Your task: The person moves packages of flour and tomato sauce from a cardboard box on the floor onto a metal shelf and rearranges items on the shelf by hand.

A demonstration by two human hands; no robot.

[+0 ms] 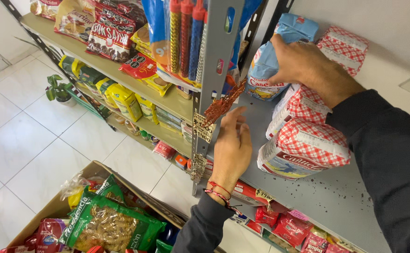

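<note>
Head view: A person's right hand [303, 63] closed around a blue bag [274, 51] at the upper right of the frame, gripping it near its top on a grey shelf [317, 192]. The left hand [231, 150] lay open at centre frame, palm down on the shelf's front edge beside the grey upright [212, 84], holding nothing; red cords circled its wrist.

The stocking looked partly done. 4 red-checked bags [308, 145] already lay on the shelf: 3 stacked just right of the blue bag, touching one another, and 1 further back against the white wall at the upper right. The blue bag seemed to be the item still being settled, since the hand had not let go. A cardboard box [50, 206] at the lower left still held goods, among them a green pasta bag [109, 225], which suggested more remained to be shelved.

The blue bag stood upright, its long axis running from its base on the shelf, near centre frame, toward the upper right corner. Its printed face looked toward the left of the frame and the aisle; its folded top pointed away from the camera. Whether its base sat fully flat could not be told.
</note>
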